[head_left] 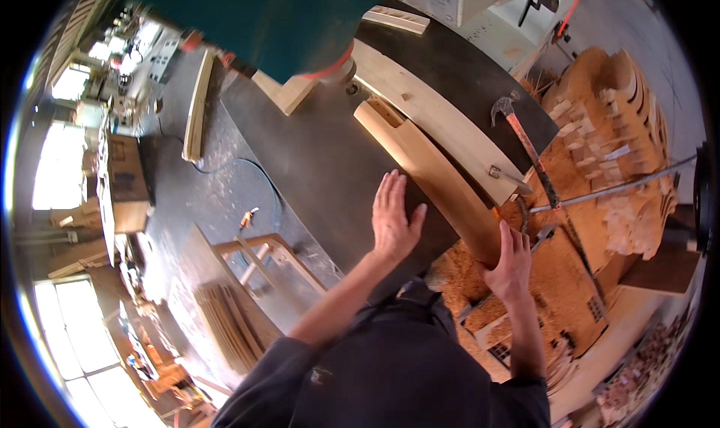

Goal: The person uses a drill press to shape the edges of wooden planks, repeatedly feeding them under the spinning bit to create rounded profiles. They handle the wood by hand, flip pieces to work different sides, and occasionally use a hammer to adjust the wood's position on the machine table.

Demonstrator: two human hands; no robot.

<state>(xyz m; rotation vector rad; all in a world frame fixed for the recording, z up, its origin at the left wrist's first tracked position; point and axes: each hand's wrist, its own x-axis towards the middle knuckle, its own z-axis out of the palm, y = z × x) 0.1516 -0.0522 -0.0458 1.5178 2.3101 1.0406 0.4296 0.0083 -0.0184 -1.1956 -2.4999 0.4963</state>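
Pinching the near end of the curved workpiece (433, 175) on the dark table (319, 166), your right hand (511, 261) gives its only visible hold, your left hand (396, 222) extended empty over that table, so uneven pressure could swing it against the table's pale board (442, 112).

Two bare forearms (339, 299) reach up and forward from dark sleeves (276, 379). The left hand (395, 222) lies back up, fingers straight and close together, thumb angled out rightward. The right hand (511, 263), lower and farther right, has its fingers pointing ahead, thumb apart.
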